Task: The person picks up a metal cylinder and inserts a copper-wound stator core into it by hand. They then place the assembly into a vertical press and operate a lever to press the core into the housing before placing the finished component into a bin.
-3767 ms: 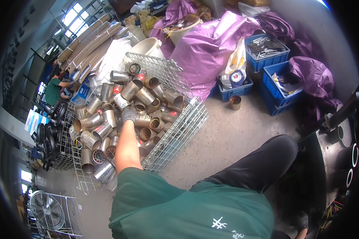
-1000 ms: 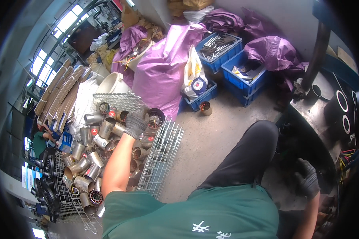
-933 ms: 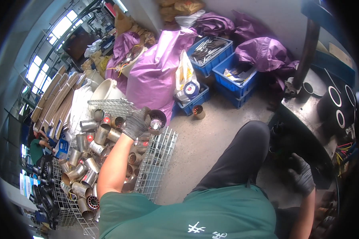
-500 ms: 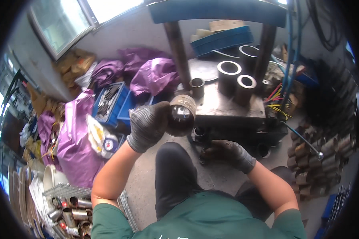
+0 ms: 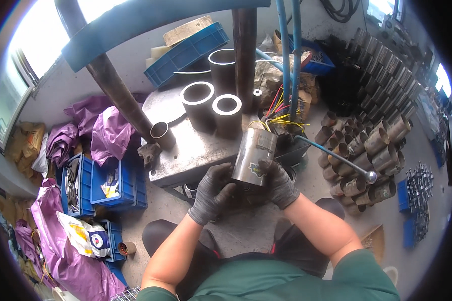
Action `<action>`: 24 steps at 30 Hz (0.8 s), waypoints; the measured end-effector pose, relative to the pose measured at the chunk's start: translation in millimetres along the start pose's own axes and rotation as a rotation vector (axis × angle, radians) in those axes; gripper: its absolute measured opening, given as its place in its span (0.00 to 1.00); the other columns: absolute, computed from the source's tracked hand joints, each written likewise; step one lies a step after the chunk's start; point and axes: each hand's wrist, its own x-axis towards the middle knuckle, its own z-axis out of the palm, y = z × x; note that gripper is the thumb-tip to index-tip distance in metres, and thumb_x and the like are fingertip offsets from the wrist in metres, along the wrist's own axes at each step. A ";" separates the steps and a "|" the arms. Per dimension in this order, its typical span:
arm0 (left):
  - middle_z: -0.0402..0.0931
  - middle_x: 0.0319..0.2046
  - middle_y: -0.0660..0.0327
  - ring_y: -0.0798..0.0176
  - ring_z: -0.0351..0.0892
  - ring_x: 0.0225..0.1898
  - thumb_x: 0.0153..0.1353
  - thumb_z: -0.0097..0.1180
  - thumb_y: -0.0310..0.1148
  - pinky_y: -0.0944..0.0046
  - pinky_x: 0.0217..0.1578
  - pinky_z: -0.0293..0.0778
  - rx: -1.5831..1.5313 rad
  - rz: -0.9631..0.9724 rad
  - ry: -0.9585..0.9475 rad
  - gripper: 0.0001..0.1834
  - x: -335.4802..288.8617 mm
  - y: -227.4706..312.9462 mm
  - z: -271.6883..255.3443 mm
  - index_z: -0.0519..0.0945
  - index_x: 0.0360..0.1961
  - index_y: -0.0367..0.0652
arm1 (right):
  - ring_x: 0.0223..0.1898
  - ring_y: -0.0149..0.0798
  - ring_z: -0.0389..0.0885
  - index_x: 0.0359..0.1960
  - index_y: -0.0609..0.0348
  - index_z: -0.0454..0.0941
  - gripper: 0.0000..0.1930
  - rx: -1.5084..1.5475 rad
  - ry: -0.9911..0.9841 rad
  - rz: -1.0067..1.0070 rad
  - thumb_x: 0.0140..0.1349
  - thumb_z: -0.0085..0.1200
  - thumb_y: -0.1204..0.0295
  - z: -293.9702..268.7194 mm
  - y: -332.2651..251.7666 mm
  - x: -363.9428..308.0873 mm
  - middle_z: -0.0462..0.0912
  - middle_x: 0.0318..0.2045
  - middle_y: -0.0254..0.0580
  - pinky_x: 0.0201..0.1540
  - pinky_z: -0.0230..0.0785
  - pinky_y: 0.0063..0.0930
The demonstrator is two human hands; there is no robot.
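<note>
A shiny metal cylinder with a coloured label and a paler band round its far end is held tilted in front of the press table. My right hand, in a dark grey glove, grips its right side near the label. At the lower left edge of the cylinder, my left hand, gloved in grey too, has its fingers curled against it; their tips are partly hidden. Beyond the hands, two thick-walled tubes and a smaller ring-shaped tube stand upright on the table.
A steel post and a second post rise from the table. A lever with a ball end juts out at right, before stacked metal tubes. Blue crates and purple sacks lie at left.
My view has swung to the right. My right hand has come up from beside the press to the cylinder, which my left hand held alone; the cylinder is now turned label outward.
</note>
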 end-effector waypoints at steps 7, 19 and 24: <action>0.69 0.71 0.52 0.57 0.68 0.72 0.67 0.72 0.40 0.54 0.73 0.65 -0.519 -0.208 -0.038 0.45 7.8 -2.8 0.1 0.61 0.78 0.39 | 0.66 0.42 0.77 0.77 0.55 0.59 0.56 -0.561 0.109 -0.246 0.48 0.85 0.66 11.5 14.4 14.9 0.76 0.66 0.44 0.70 0.75 0.41; 0.69 0.70 0.52 0.54 0.70 0.71 0.51 0.84 0.45 0.54 0.74 0.65 0.318 -0.001 0.079 0.61 3.8 0.5 17.0 0.54 0.76 0.42 | 0.68 0.43 0.74 0.77 0.54 0.56 0.59 -1.128 -0.038 -0.593 0.47 0.85 0.63 -30.1 54.7 24.5 0.71 0.68 0.45 0.72 0.69 0.41; 0.70 0.68 0.48 0.52 0.74 0.69 0.50 0.85 0.37 0.53 0.70 0.71 0.034 0.128 0.143 0.62 -1.2 9.9 7.0 0.51 0.76 0.41 | 0.69 0.45 0.72 0.77 0.54 0.57 0.58 -1.662 -0.140 -0.842 0.46 0.84 0.65 0.9 27.6 23.1 0.70 0.71 0.47 0.72 0.70 0.45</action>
